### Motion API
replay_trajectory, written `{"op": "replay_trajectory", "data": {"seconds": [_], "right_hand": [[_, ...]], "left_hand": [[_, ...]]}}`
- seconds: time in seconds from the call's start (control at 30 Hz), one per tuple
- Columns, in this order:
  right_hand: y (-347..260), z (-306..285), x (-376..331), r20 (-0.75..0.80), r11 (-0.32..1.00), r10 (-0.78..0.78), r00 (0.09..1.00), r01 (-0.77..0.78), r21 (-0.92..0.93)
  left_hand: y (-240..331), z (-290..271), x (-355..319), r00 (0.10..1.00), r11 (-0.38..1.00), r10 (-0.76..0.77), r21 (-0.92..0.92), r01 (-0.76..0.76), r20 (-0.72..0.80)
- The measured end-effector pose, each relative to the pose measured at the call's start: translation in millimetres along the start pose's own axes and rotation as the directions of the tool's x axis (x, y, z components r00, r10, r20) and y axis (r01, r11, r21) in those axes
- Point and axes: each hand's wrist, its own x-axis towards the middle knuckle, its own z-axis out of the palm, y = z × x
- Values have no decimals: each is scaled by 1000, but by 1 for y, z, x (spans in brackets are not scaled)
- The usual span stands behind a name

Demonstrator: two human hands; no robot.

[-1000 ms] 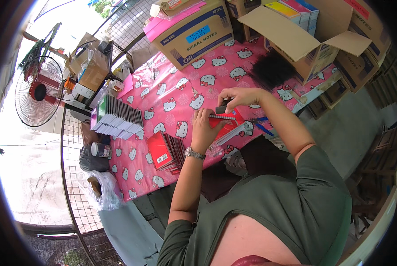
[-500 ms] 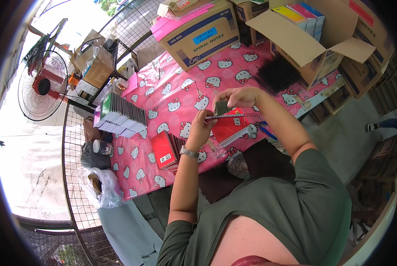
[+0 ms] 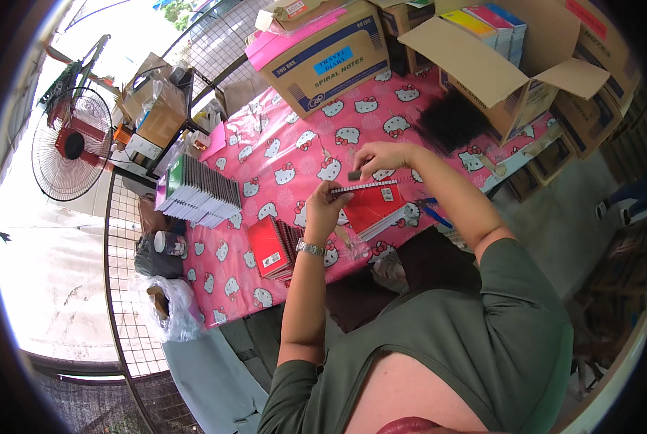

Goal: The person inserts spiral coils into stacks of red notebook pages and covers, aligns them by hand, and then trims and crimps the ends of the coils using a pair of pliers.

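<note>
My left hand point(image 3: 325, 208) is closed on the left end of a red notebook's punched edge, thumb in front. The red notebook point(image 3: 370, 207) lies tilted on the pink table cover, and a dark wire coil point(image 3: 370, 187) runs along its upper edge. Just above that edge, my right hand point(image 3: 383, 159) pinches a small dark block point(image 3: 354, 175) between thumb and fingers. Left of my left wrist is a stack of red spiral notebooks point(image 3: 269, 249). A blue-handled tool point(image 3: 433, 213), its kind unclear, rests right of the notebook.
A tall stack of spiral notebooks point(image 3: 200, 192) stands at the left, near a fan point(image 3: 73, 145). Cardboard boxes point(image 3: 323, 61) line the far side; an open carton point(image 3: 475, 65) holds colourful notebooks. Black coils point(image 3: 450, 123) lie in a heap before it. A plastic bag point(image 3: 172, 311) sits at the left edge.
The coil's loose end, which stuck out to the right of the notebook, no longer shows there. My right hand has tilted the dark block, which now shows a narrower side.
</note>
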Motion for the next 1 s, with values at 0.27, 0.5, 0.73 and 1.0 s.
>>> {"op": "replay_trajectory", "data": {"seconds": [0.27, 0.5, 0.73, 1.0], "right_hand": [[107, 85, -65, -879, 855, -234, 416, -343, -390], [119, 173, -135, -852, 767, -89, 516, -510, -389], [-37, 156, -98, -806, 905, -370, 461, -18, -426], [-61, 159, -73, -679, 796, -457, 575, -77, -601]], "left_hand": [[4, 5, -25, 988, 972, -77, -229, 45, -132], [6, 28, -28, 957, 968, -13, -245, -60, -289], [4, 48, -40, 919, 983, 113, -92, -158, -377], [-11, 45, -50, 872, 965, 261, 143, -221, -414]]}}
